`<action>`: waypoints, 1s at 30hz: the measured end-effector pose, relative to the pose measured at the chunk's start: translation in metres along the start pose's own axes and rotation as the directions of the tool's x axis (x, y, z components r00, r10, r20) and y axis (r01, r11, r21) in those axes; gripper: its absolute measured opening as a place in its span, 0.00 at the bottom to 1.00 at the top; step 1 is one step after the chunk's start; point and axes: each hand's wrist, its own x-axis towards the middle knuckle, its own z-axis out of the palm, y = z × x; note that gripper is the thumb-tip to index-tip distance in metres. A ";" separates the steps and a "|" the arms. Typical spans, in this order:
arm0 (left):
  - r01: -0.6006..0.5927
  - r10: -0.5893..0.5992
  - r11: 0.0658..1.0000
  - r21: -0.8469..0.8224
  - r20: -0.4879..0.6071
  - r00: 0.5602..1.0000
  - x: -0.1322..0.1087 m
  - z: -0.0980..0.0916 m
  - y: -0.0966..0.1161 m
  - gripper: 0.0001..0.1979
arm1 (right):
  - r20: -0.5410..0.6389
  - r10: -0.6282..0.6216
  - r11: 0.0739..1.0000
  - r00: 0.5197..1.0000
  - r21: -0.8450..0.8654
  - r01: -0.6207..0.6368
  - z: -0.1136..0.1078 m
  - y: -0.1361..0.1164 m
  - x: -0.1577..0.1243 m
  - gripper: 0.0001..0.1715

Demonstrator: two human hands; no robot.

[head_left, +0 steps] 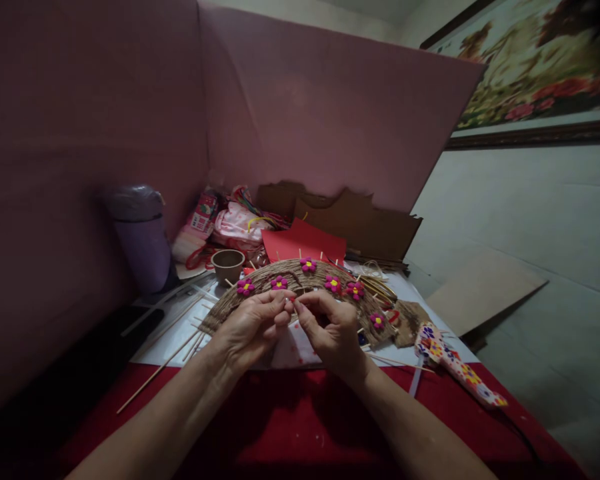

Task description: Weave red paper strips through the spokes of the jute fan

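Being pinched by both closed grips, left hand (253,331), right hand (334,335): one small bit (291,301) | six flowers (279,283) being carried on one woven arc (221,309) | tabletop (290,417) near edge being crossed by two forearms (411,427)

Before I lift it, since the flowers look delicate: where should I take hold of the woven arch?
Probably at the bare left end of the woven arch, pinching the flat band from the inner edge. Pink flowers dot the crown and right side, and stick ends poke out along the outer rim, so that end looks freest.
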 end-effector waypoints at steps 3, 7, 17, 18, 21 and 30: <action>-0.012 0.012 1.000 0.001 -0.002 1.000 -0.001 0.002 0.001 0.07 | -0.016 0.002 1.000 1.000 -0.009 -0.002 0.000 0.000 0.000 0.04; 0.010 -0.010 1.000 0.012 0.009 1.000 -0.001 0.000 0.000 0.04 | -0.027 -0.006 1.000 1.000 0.002 0.006 0.000 0.000 0.000 0.04; 0.043 -0.042 0.999 -0.033 0.038 0.998 0.000 -0.002 0.000 0.05 | -0.047 -0.045 0.999 0.998 -0.004 0.044 -0.002 -0.001 0.000 0.04; 0.047 -0.045 0.998 -0.039 0.040 0.998 -0.001 -0.001 0.001 0.05 | -0.048 -0.047 0.999 0.998 -0.003 0.047 -0.002 -0.002 0.000 0.04; 0.059 -0.058 0.997 -0.043 0.017 0.998 -0.002 0.000 0.002 0.03 | -0.045 -0.042 0.999 0.998 0.006 0.042 -0.002 -0.002 0.000 0.04; 0.065 -0.065 0.996 -0.068 0.012 0.998 -0.001 -0.002 0.001 0.03 | -0.053 -0.048 0.999 0.997 0.013 0.048 -0.002 -0.003 0.000 0.04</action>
